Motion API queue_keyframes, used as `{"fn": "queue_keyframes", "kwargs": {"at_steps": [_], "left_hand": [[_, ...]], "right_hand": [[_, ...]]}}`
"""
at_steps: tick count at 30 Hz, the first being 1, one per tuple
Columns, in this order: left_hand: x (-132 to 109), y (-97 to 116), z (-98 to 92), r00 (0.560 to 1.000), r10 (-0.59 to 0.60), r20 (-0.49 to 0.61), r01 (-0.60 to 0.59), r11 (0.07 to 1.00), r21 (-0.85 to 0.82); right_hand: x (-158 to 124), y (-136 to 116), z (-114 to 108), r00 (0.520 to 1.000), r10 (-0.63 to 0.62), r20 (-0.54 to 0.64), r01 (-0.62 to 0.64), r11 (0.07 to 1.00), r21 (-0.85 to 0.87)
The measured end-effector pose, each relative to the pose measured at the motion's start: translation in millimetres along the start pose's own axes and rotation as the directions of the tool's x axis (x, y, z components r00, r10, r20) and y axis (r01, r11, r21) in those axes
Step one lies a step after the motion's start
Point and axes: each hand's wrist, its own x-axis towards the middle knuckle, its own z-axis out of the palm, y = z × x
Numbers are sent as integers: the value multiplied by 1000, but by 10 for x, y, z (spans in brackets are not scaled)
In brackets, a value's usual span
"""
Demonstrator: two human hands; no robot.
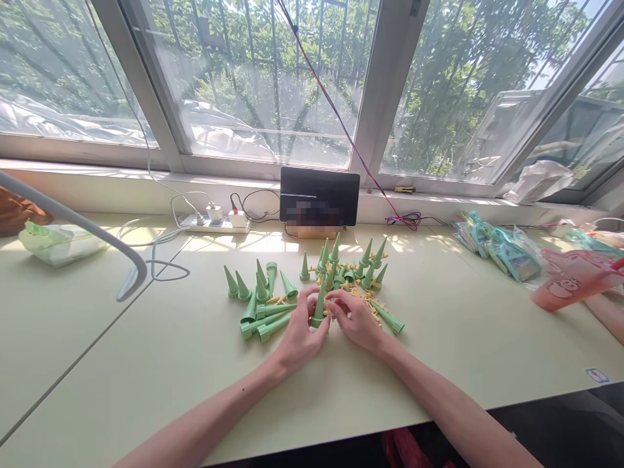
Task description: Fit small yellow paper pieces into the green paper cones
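Note:
My left hand (303, 330) is closed around the base of a green plastic cone spike (319, 307), which stands point up on the table. At the spike's right side, the fingers of my right hand (355, 317) pinch a small yellow piece (327, 312) against it; the fingers partly cover that piece. More green spikes (266, 311) stand and lie to the left of my hands. Behind them is a cluster of upright green spikes (335, 250), some with yellow pieces on their sides. Loose yellow pieces (363, 296) lie beside my right hand, near one lying spike (390, 317).
A tablet (320, 198) leans on a stand at the back. A white power strip (214, 222) with cables is left of it. A grey curved bar (97, 224) crosses the left. Bagged items (502, 247) and a pink cup (570, 279) are on the right, with another person's arm (607, 315).

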Motion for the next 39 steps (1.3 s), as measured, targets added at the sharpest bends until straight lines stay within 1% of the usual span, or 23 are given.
{"fn": "queue_keyframes", "kwargs": {"at_steps": [4,9,12,17,22,25,29,34,39], "left_hand": [[1,-6,1,1000,8,-7,-8,1000,-8],[2,7,-11,1000,7,10,-7,1000,5],[3,33,-17,999,-7,37,6,999,40],[8,61,-18,996,11,83,-18,997,80],[13,48,-20,997,30,65,-42,982,184],[20,44,-21,996,67,61,-79,970,231],[27,33,-21,987,147,61,-158,943,293],[16,31,-18,972,220,86,-236,905,354],[6,37,-10,965,252,78,-263,892,367]], "right_hand": [[-1,-1,1,1000,12,-2,-12,1000,0],[0,7,-1,1000,16,-21,-16,1000,-15],[-1,8,-5,999,21,-27,-22,999,-25],[-2,-5,-15,999,26,-25,-27,1000,-15],[-2,-27,-25,1000,22,-22,-22,1000,-20],[-2,-31,-26,999,18,-26,-18,1000,-24],[0,-21,-19,999,16,-37,-17,999,-35],[-1,-4,-6,999,23,-42,-25,999,-41],[-8,19,-1,998,48,-30,-49,998,-38]]}}
